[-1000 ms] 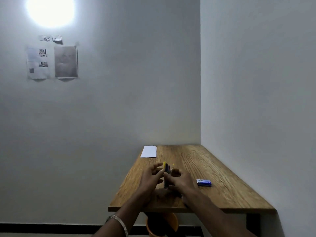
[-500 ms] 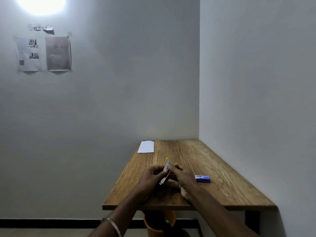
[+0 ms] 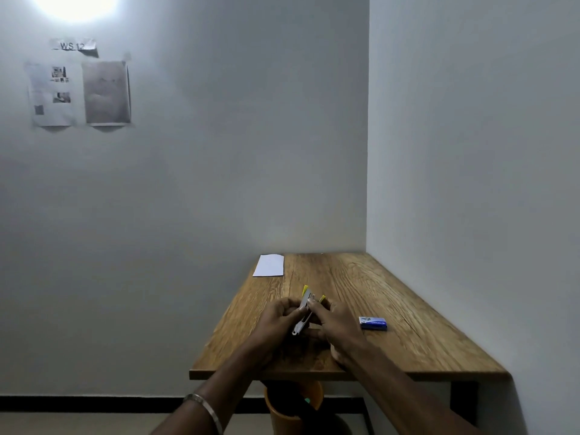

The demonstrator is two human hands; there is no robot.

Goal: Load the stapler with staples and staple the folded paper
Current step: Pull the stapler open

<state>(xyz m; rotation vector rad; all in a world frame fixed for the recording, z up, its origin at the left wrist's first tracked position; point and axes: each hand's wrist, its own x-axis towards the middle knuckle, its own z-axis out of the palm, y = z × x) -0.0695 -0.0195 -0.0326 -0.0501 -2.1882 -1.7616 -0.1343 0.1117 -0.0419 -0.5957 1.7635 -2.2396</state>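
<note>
I see both hands gripping the stapler [image 3: 303,310] above the near table [image 3: 408,350]: left hand [image 3: 276,321] curls round its metal body, right hand [image 3: 334,321] pinches the yellow-tipped top, I judge to keep the magazine exposed for loading. At three o'clock, near, lies the blue staple box [image 3: 373,323], within reach. At eleven o'clock, far, the folded paper [image 3: 269,265] waits untouched.

Opened stapler [image 3: 303,310], folded paper [image 3: 269,265] apart
</note>
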